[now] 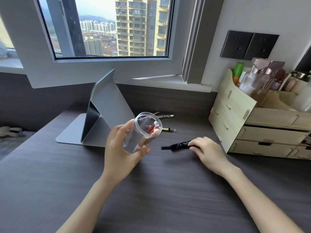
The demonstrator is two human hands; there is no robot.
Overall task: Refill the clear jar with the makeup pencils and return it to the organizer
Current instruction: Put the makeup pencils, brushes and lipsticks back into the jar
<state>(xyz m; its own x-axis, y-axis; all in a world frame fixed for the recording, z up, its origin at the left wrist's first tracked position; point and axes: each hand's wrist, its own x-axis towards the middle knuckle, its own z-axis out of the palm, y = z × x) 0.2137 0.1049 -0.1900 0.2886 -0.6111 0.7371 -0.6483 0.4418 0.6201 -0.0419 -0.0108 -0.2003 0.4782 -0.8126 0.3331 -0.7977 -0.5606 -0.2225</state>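
the left hand (121,145) has its grip closed around the clear jar (143,132), tilted with its mouth toward the wooden organizer (235,111); a red pencil (151,128) shows inside. the right hand (207,152) pinches a black pencil (180,145) lying lengthwise on the desk (151,190), tip pointing away from the organizer.

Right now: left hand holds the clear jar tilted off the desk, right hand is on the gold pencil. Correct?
Not quite. In the head view the right hand is on the black pencil; the gold pencil lies untouched behind the clear jar. The left hand does hold the jar tilted off the desk.
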